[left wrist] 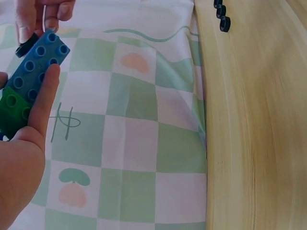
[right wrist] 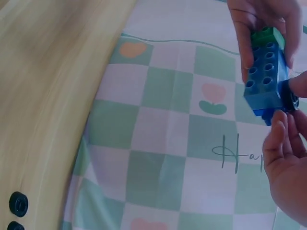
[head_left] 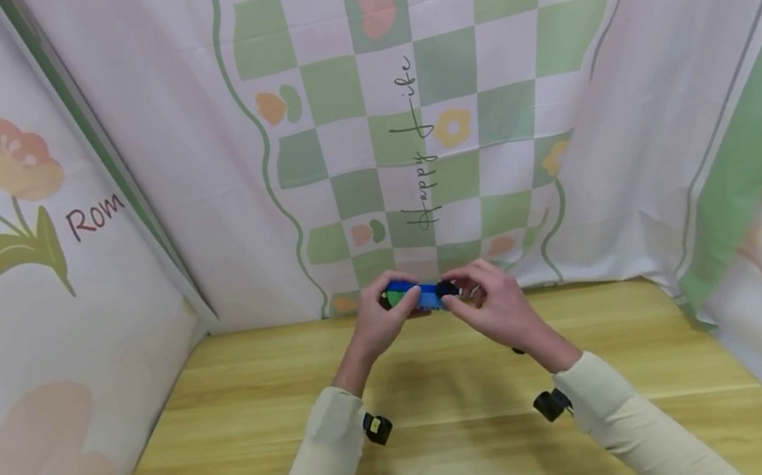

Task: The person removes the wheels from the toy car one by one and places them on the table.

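Note:
My left hand (head_left: pixel 374 324) grips a toy block assembly above the table, close to the back curtain. It has a long blue studded brick (right wrist: pixel 267 74) and a green brick (left wrist: pixel 13 106) at the left hand's end; a darker blue piece (right wrist: pixel 265 115) shows underneath. The left index finger lies along the studs in the left wrist view. Opposite, my right hand (head_left: pixel 502 308) pinches a small black wheel (right wrist: pixel 289 95) at the side of the blue brick's far end. Its thumb is on the wheel, and the other fingertips are just below the brick.
Several loose black wheels (left wrist: pixel 225 24) stand on the wooden table (head_left: pixel 461 443), some hidden by the right wrist in the head view. A printed checkered curtain (head_left: pixel 443 67) hangs behind the table's far edge. Small black cameras (head_left: pixel 378 429) are strapped at both wrists.

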Available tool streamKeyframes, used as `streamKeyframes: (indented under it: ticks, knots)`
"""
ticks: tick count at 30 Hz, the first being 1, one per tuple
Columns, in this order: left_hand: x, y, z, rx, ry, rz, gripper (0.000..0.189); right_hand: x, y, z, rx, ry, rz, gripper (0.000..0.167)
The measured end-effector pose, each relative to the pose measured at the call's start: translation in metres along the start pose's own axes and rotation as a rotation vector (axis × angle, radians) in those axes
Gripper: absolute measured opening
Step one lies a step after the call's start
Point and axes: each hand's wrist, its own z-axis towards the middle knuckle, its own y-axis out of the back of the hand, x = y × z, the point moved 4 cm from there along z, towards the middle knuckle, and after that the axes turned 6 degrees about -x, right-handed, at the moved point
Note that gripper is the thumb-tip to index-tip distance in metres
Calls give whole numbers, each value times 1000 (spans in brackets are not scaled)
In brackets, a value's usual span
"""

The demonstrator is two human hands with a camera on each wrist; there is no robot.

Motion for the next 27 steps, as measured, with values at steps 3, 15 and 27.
streamKeyframes:
  ticks: [3, 15, 27]
  knots:
    - [-1, 0, -1, 3, -21, 23, 25, 1, -1, 1, 9, -14, -8, 30]
    - [-2, 1, -2, -24, -64, 182, 25, 9, 1, 4, 40, -22, -40, 33]
    - [1, 1, -1, -50, -40, 276, 26, 9, -1, 9, 106, -79, -99, 28]
